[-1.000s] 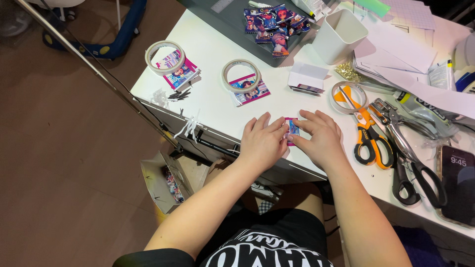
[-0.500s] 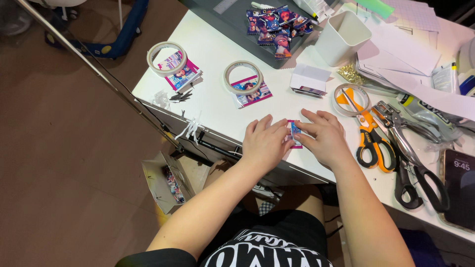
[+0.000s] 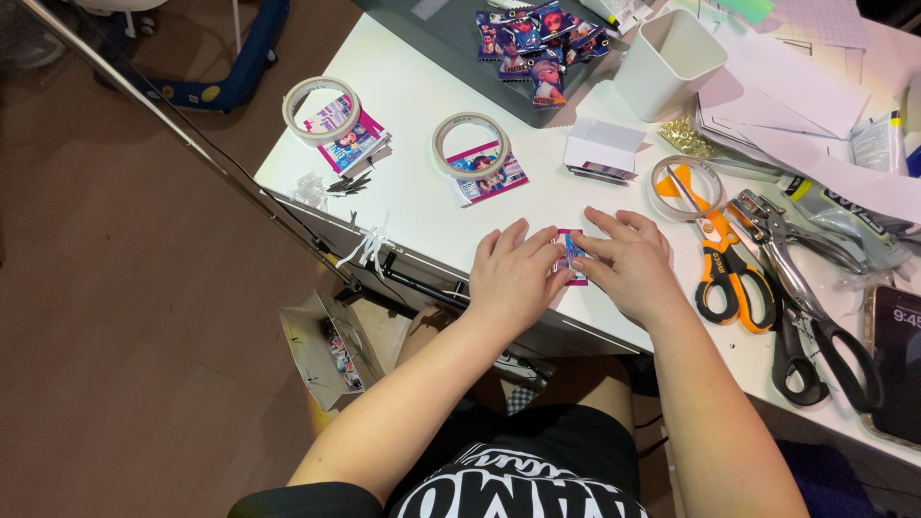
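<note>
White tabletop point(image 3: 422, 206) runs across your view, and at its far left a roll of pale tape point(image 3: 320, 111) lies over a small stack of pink-edged picture cards point(image 3: 352, 144). Just right of it, a second tape roll point(image 3: 469, 146) sits on another pink-edged card point(image 3: 491, 176), with white paper shreds point(image 3: 367, 247) near the table's front edge. Below the edge, on the brown floor, an open cardboard box point(image 3: 321, 350) holds more printed bits.

Your left hand point(image 3: 511, 273) lies palm down near the front edge, fingers bent and pressing the left side of a small pink-and-blue card point(image 3: 572, 255) against the table. Your right hand point(image 3: 628, 264) meets it from the other side, fingertips pinching the same card, so both hands are closed on it and most of it is hidden between them.

Behind your hands, a small folded white paper box point(image 3: 602, 152) stands, and farther back a grey tray point(image 3: 460, 38) carries a heap of blue picture packets point(image 3: 537, 43). A white square cup point(image 3: 668, 63) stands right of that. Orange-handled scissors point(image 3: 720, 259) lie just beside your right hand, their blades through a clear tape ring point(image 3: 683, 188). Further right lie metal pliers point(image 3: 782, 245), black-handled scissors point(image 3: 825, 355), loose white sheets point(image 3: 796, 96) and a dark phone point(image 3: 899, 360) at the edge.
</note>
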